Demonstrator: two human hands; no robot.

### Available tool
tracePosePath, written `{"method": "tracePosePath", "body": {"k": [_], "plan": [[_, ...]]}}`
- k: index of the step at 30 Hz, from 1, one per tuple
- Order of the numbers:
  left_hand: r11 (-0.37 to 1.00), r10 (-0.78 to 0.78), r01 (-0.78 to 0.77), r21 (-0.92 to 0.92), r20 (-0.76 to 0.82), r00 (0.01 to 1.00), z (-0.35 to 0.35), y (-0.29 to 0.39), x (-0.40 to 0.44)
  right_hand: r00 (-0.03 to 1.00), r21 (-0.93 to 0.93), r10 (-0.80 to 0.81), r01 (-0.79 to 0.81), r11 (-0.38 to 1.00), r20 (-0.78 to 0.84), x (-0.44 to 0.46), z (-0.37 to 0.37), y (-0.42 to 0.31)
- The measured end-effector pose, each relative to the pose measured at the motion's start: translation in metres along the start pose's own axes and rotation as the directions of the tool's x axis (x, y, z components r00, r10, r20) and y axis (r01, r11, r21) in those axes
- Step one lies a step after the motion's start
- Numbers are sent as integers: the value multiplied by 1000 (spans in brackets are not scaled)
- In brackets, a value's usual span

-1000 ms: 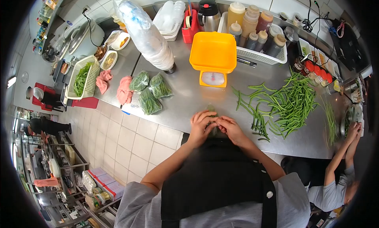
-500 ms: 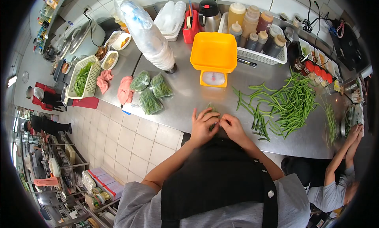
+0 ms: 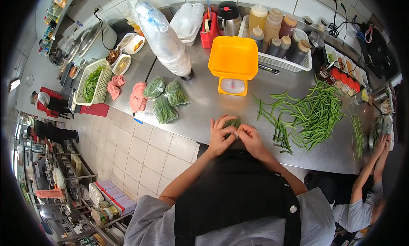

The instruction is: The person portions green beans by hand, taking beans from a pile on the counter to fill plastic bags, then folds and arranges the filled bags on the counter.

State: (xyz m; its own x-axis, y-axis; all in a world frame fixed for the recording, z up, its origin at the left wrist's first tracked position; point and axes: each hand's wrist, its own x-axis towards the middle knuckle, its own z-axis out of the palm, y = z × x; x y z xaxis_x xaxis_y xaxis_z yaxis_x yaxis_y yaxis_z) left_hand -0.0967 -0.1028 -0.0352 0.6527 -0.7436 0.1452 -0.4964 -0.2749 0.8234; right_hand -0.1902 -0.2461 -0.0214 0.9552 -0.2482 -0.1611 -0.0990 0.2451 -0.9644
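Observation:
At the front edge of the steel counter, my left hand (image 3: pixel 220 136) and my right hand (image 3: pixel 251 138) meet at a small clear plastic bag (image 3: pixel 234 122) with green contents. The fingertips of both hands pinch the bag's gathered top; the exact grip is partly hidden by the fingers. Just beyond them stands a kitchen scale (image 3: pixel 233 86) with an orange pan (image 3: pixel 233 58) that holds nothing. A heap of cut green beans (image 3: pixel 313 116) lies to the right. Several filled bags of greens (image 3: pixel 165 109) rest on the counter to the left.
Pink cloths (image 3: pixel 137 97) and a basket of leafy greens (image 3: pixel 91 85) are at left. A tall roll of plastic bags (image 3: pixel 164 41) stands behind. Sauce bottles fill a white basket (image 3: pixel 279 62) at the back. A co-worker's hands (image 3: pixel 382 144) work at the far right.
More of the green-filled bag shows between my hands now, and my fingers have shifted slightly on its top. The view has moved a little; the scale, beans and other bags stay put.

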Motion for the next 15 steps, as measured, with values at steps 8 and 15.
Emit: {"method": "tracePosePath", "body": {"k": [8, 15], "plan": [[996, -9, 16, -92, 74, 997, -3, -11, -6, 997, -147, -62, 69, 987, 52, -2, -5, 0], [984, 63, -77, 160, 94, 994, -6, 1, -9, 993, -876, -78, 113, 469, 87, -11, -5, -41]]}}
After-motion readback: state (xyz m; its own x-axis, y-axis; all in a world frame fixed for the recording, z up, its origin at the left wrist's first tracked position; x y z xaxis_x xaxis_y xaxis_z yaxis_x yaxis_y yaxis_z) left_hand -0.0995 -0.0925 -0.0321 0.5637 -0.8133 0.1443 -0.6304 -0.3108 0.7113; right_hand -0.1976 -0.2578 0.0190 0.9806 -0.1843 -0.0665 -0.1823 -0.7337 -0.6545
